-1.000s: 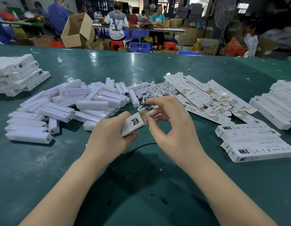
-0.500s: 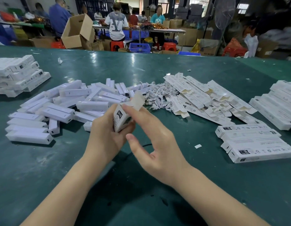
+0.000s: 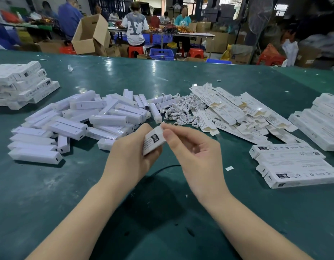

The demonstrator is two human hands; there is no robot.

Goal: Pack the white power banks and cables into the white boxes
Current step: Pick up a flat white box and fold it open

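Busy packing hall in bkgd, upper part of frame: ppl seated at far tables, an open cardboard carton (image 3: pixel 90 35) upper left, red stools, blue crate. Green table (image 3: pixel 162 77) filling the rest, glossy, some paper scraps on it.

Centre frame: left hand (image 3: pixel 130 156) wrapped round one white box (image 3: pixel 153 140), fingers curled tight on its lower part, printed end tilted up and away. Right hand (image 3: pixel 196 152) just beside it, thumb and forefinger pinched narrow at the box's top end, on what looks like the small end flap; other fingers loosely curled, holding nothing. Can't tell if flap is being tucked shut or pulled open, nor what's inside.

Mid-left: loose heap of white power banks (image 3: pixel 78 121). Centre, above the hands: tangle of white cables (image 3: pixel 181 109). Right of that: flat unfolded boxes (image 3: pixel 237 111) fanned out. Lower right: row of made-up boxes (image 3: pixel 293 166). More stacked boxes at upper-left edge (image 3: pixel 21 85) and far-right edge (image 3: pixel 319 119).

Risks, as judged:
- Flap creased or torn if pinched too hard or pushed in at an angle; thin card, prob. weak at the fold.
- Box squashed by the tight left grip, so tab may not seat.
- Contents sliding out of the other end if unsealed and tilted further.
- Cable forgotten or snagged in the flap; tangle prob. drags extras along when one is pulled.
- Power-bank heap easily knocked by a forearm reaching left.
- Closed and unfilled boxes mixed up, lying close together at right.
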